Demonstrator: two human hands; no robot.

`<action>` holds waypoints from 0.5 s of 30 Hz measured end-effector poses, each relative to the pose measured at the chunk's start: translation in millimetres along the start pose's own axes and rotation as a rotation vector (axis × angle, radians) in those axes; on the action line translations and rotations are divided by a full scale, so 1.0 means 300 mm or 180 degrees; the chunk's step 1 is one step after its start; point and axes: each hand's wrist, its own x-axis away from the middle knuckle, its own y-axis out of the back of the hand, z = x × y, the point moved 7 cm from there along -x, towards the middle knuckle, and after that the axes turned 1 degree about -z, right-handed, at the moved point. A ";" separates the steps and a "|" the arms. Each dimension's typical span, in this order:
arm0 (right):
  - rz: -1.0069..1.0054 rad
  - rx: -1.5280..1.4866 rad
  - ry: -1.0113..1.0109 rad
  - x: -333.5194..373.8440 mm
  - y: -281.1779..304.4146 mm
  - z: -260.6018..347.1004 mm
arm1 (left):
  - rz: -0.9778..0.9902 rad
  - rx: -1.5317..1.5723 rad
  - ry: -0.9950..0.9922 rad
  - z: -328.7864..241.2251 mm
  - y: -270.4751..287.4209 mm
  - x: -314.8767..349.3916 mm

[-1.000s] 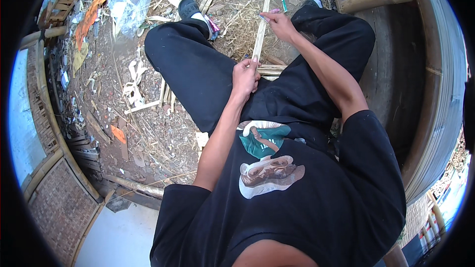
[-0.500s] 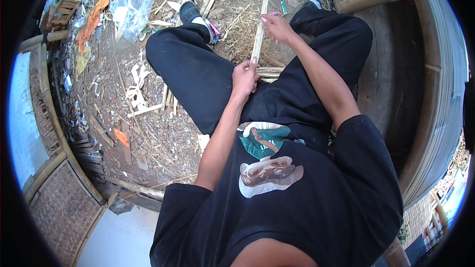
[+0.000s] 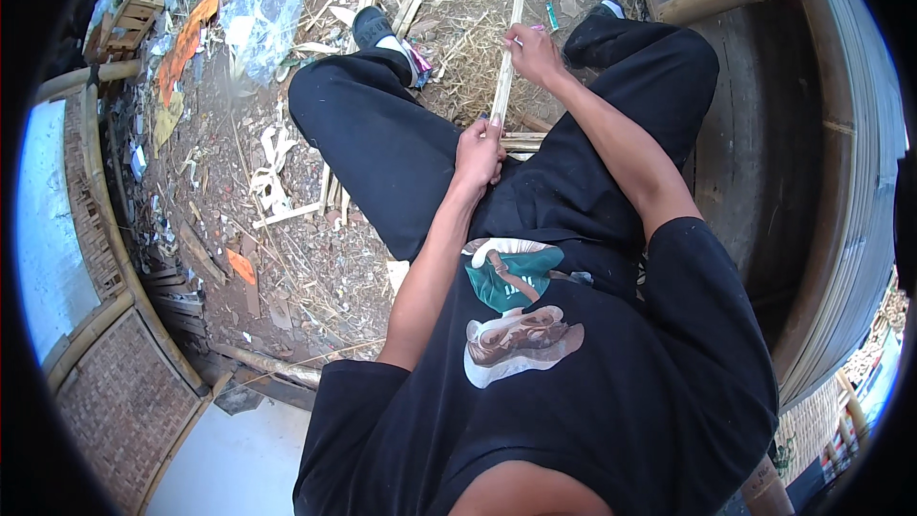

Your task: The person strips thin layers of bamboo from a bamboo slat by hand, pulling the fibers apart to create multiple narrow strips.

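A long thin bamboo strip (image 3: 512, 24) runs from my lap up and away between my legs. My left hand (image 3: 478, 155) is closed around its near end, close to my thigh. Farther along, my right hand (image 3: 532, 51) grips the same strip, with a small tool barely showing at the fingers. I sit in black trousers and a black printed shirt, and my black shoes (image 3: 374, 29) rest on the littered ground.
More split bamboo strips (image 3: 521, 141) lie under my legs. The dirt ground is strewn with shavings, straw, a clear plastic bag (image 3: 260, 14) and orange scraps (image 3: 186, 43). A wooden bench and curved bamboo wall (image 3: 841, 182) stand at right, woven panels (image 3: 115, 392) at lower left.
Both hands stay on the strip; my right hand has slid slightly nearer along it. The view has shifted a little.
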 end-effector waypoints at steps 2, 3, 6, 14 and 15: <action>-0.0038 -0.0022 0.0024 0.006 0.004 0.003 | 0.0119 0.0213 0.0107 0.000 -0.008 0.004; -0.0135 -0.0006 0.0163 0.010 0.011 0.014 | 0.0115 0.0225 0.0162 -0.002 -0.008 0.006; -0.0196 -0.0010 0.0285 0.022 0.024 0.024 | 0.0127 0.0300 0.0257 0.005 -0.011 0.008; -0.0272 -0.0214 0.0423 0.067 0.049 0.042 | 0.0103 0.0409 0.0279 0.009 -0.003 -0.014; -0.0229 -0.0170 0.0419 0.070 0.056 0.038 | 0.0148 0.0464 0.0283 0.012 -0.005 -0.019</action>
